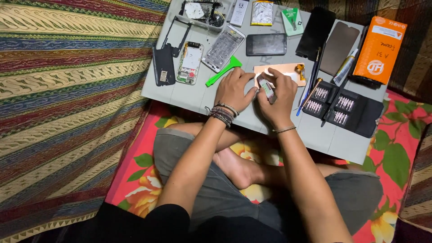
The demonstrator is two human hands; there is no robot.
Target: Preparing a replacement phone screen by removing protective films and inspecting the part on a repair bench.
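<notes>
A small green-faced component point(267, 88) is pinched between the left hand point(234, 91) and the right hand point(280, 100), both held over a grey work mat point(189, 92). Just behind the hands, a copper-coloured plate point(280, 71) and a green plastic pry tool point(223, 70) are seen. An open bit case point(344, 109) is laid to the right, an orange box point(380, 49) beyond it. A stripped phone frame point(190, 63) and dark phone point(266, 44) are laid farther back.

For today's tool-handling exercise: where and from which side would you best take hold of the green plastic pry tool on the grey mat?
Probably the narrow handle of the green pry tool, which points toward the person and lies bare on the grey mat. Come from the near side, beside the left hand; the wide blade end lies farther away.
</notes>
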